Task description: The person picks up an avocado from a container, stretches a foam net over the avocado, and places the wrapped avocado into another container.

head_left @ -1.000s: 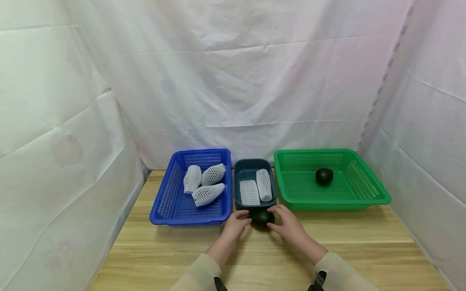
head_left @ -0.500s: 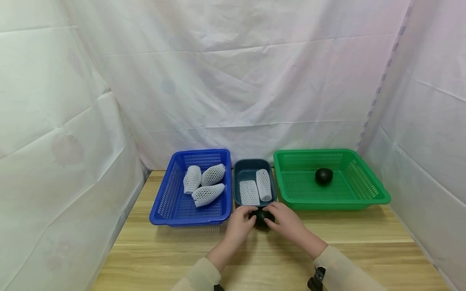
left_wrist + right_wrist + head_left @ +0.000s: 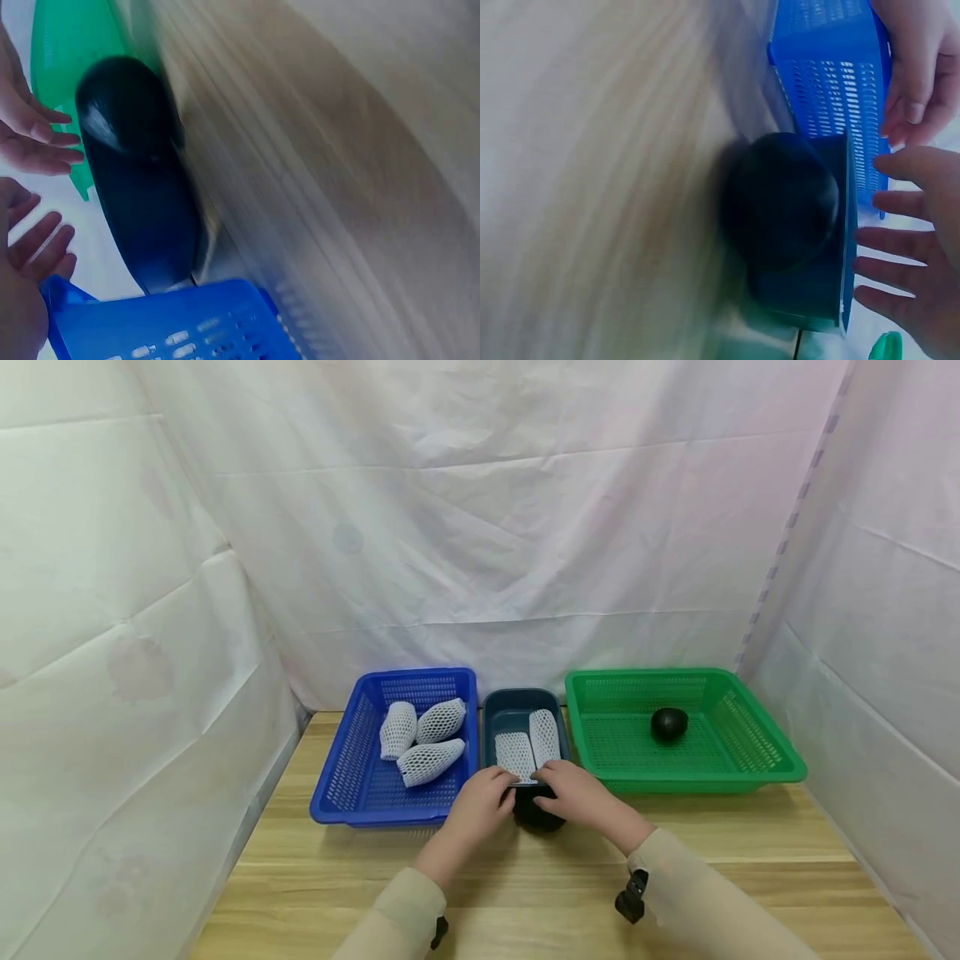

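Note:
A dark, smooth, egg-shaped fruit (image 3: 538, 817) lies on the table against the near side of a small dark teal box (image 3: 517, 700). My left hand (image 3: 480, 800) and right hand (image 3: 576, 792) hover above the fruit, fingertips over the box's near rim. In the left wrist view, the left hand (image 3: 30, 277) has loosely extended fingers holding nothing. The right wrist view shows the right hand (image 3: 922, 262) spread apart from the fruit (image 3: 780, 199). Inside the box lie a flat white foam net sleeve (image 3: 513, 755) and a second, rounder one (image 3: 544, 735).
Left of the box stands a blue basket (image 3: 343, 768) with several objects in white foam nets (image 3: 431, 762). A green basket (image 3: 757, 768) on the right holds another dark fruit (image 3: 669, 724). White cloth (image 3: 480, 543) hangs behind the wooden table (image 3: 540, 893).
Both hands were beside the fruit, closed in on it, then came off it and moved up and forward toward the box. The fruit has stayed almost in place.

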Motion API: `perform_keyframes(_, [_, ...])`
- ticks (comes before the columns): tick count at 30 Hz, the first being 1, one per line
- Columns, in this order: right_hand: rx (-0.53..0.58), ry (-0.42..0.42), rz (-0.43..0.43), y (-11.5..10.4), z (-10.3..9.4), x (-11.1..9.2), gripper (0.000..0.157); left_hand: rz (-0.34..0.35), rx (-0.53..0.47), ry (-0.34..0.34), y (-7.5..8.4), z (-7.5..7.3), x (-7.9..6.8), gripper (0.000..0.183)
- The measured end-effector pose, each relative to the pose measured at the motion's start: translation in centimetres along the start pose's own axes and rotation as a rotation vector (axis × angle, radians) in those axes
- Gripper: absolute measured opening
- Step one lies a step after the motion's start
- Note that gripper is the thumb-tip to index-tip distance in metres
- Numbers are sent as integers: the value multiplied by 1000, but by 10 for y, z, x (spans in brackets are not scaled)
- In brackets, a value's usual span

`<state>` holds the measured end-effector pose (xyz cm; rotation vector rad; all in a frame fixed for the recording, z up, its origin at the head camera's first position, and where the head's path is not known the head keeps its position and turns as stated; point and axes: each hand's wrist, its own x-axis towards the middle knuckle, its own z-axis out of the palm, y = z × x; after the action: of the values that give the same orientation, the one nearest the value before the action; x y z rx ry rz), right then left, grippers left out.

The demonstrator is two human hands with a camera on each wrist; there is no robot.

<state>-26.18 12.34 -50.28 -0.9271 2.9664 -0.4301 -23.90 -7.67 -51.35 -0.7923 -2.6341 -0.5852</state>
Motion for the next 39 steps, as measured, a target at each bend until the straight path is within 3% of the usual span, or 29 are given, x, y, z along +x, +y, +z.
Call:
perform_keyframes(5, [75, -152, 30, 3, -3, 15, 37, 50, 45, -98, -5, 1, 4, 14])
perform_keyframes(9, [95, -223, 62, 5, -2, 25, 40, 117, 92, -144, -7, 1, 5, 13])
perform_keyframes(13, [80, -280, 84, 4, 0, 32, 39, 132, 94, -188, -10, 1, 5, 15])
perform_keyframes(20, [96, -354, 113, 1, 4, 41, 38, 146, 86, -196, -13, 0, 4, 17])
perform_keyframes(30, [15, -354, 145, 8, 16, 44, 36, 207, 92, -156, -12, -1, 4, 15])
perform_keyframes(34, [32, -314, 132, 7, 16, 43, 40, 202, 103, -151, -12, -1, 4, 16])
perform_keyframes(39, [56, -219, 85, 8, 11, 43, 34, 177, 91, -156, -13, 0, 4, 15])
